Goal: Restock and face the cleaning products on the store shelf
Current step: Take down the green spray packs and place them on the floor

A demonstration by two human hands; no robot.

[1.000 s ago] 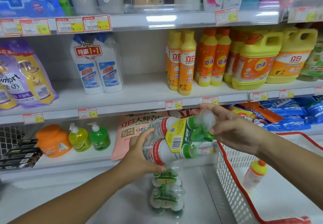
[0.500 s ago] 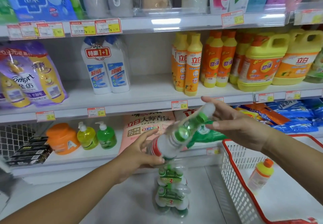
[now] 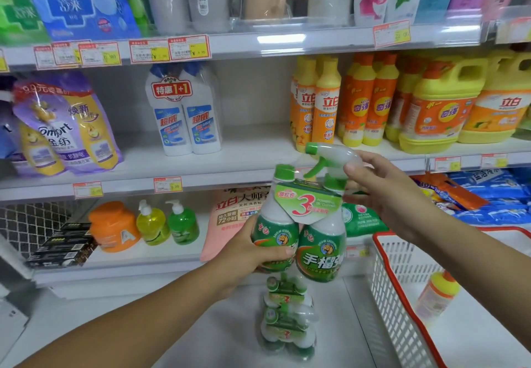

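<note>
I hold a twin pack of green-and-white spray cleaner bottles upright in front of the shelves, label facing me. My left hand grips the lower body of the left bottle. My right hand touches the white trigger sprayer on the right bottle's top with its fingertips. The middle shelf behind the pack has a bare gap between the blue-and-white toilet cleaner pair and the orange dish soap bottles.
More green twin packs lie stacked on the floor below my hands. A white basket with a red rim at the right holds a yellow-capped bottle. Pump bottles and an orange tub stand on the lower shelf.
The twin pack went from tilted on its side to upright with the label facing me. My right hand shifted from the bottle caps to the sprayer head.
</note>
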